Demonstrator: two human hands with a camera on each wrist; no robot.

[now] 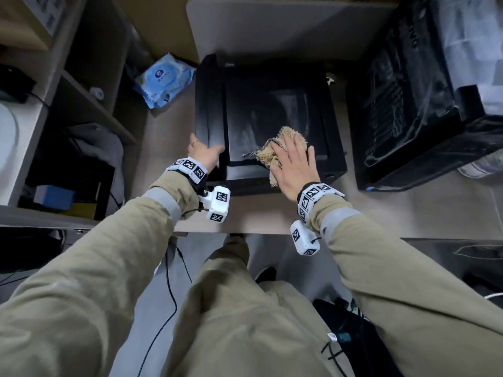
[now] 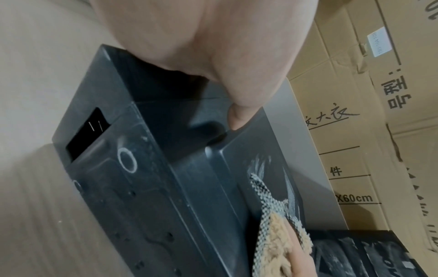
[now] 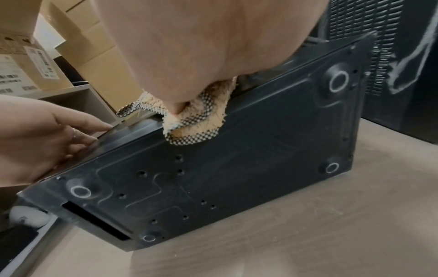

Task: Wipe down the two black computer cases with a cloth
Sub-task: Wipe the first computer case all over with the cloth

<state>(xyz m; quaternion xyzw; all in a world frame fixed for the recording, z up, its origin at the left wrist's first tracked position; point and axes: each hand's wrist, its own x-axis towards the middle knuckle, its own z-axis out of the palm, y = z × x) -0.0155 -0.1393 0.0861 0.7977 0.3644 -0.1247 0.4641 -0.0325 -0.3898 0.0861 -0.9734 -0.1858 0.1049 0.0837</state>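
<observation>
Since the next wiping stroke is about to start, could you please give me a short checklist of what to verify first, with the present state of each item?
1. Tan fluffy cloth with checkered mesh edge lies under the right hand: ok.
2. Cloth sits on the top panel of the black computer case lying on its side: ok.
3. Left hand steadies the case at its near left corner: ok.
4. Top panel fully wiped: not ok, pale dust streaks remain.
5. Second black computer case to the right wiped: not ok, it looks dusty.
6. Cloth damp: cannot tell.
</observation>
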